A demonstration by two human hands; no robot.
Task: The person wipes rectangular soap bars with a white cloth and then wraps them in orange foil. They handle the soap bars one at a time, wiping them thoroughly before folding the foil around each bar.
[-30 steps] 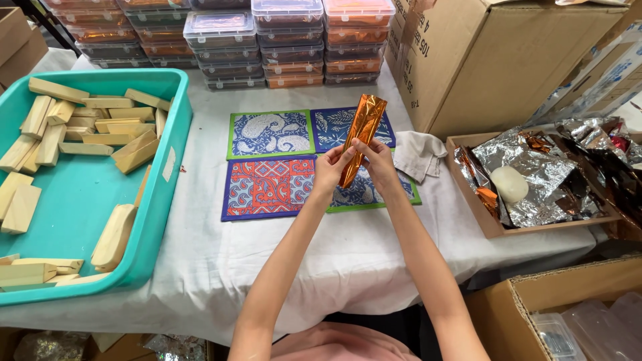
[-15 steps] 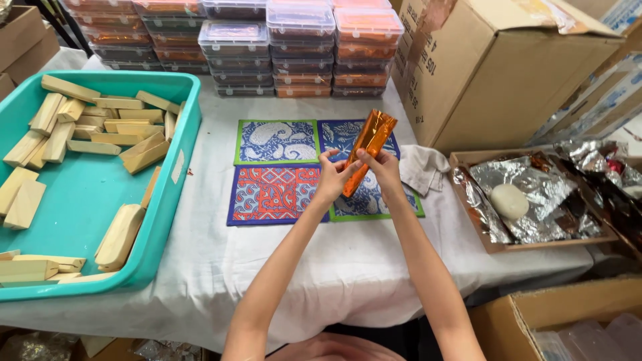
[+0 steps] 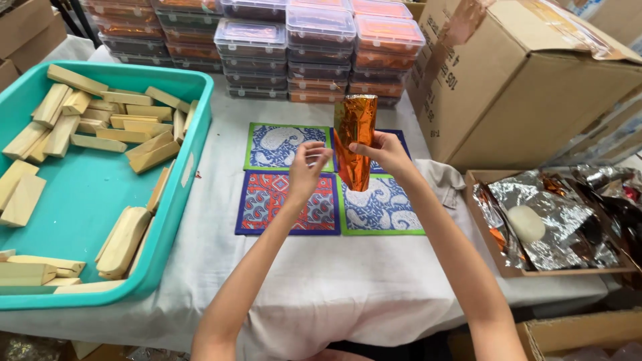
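My right hand (image 3: 386,152) grips an orange foil-wrapped block (image 3: 354,137), held upright above the table. My left hand (image 3: 307,165) is just to its left, off the foil, with its fingers loosely curled and apart. Below the hands lie several patterned mats: a blue-white one with a green border (image 3: 284,145), a red-orange one with a blue border (image 3: 284,204), and a blue-white one (image 3: 380,207) under the foil block. A further blue mat is mostly hidden behind the foil and my right hand.
A teal tub (image 3: 87,220) of wooden blocks (image 3: 124,134) fills the left. Stacked clear lidded boxes (image 3: 287,47) stand at the back. A big cardboard box (image 3: 535,87) sits back right, beside a low carton (image 3: 488,247) of silver foil sheets and a white lump (image 3: 526,223).
The foil block went from tilted, held in both hands, to upright. My left hand has let go and moved slightly left. The view shifted, so everything sits lower.
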